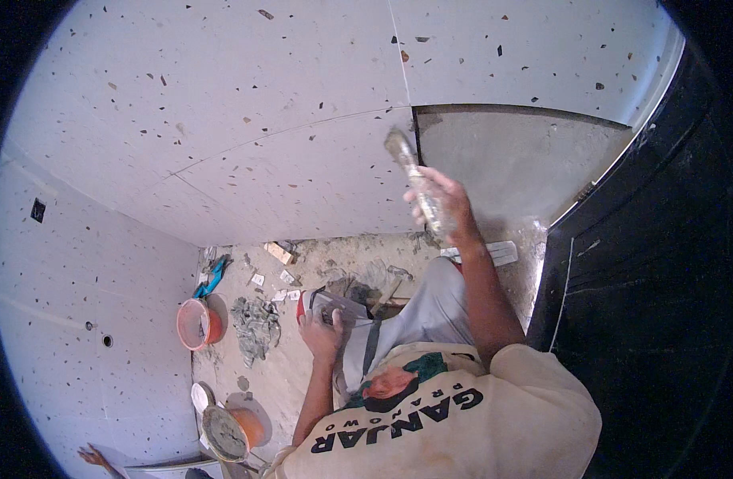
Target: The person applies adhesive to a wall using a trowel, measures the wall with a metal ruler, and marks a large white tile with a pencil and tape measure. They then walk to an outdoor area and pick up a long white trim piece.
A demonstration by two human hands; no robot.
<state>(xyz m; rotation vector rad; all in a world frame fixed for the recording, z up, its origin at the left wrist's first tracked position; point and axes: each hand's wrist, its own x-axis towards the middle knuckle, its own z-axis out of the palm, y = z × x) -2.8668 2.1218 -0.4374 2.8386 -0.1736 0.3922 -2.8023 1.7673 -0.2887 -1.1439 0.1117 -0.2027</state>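
An orange bucket [197,323] sits against the speckled tiled wall [223,120] at left, near a heap of grey mortar [255,327] on the bare floor [287,375], both close to the worker's reach. The left hand [320,334] curls around a red-edged tray of mortar [328,305], held low at the knee as a ready supply. Farther right, the right hand [445,206] is closed firmly on a mortar-caked trowel [410,172], blade raised beside the untiled grey patch [518,160], next to a dark door [662,303].
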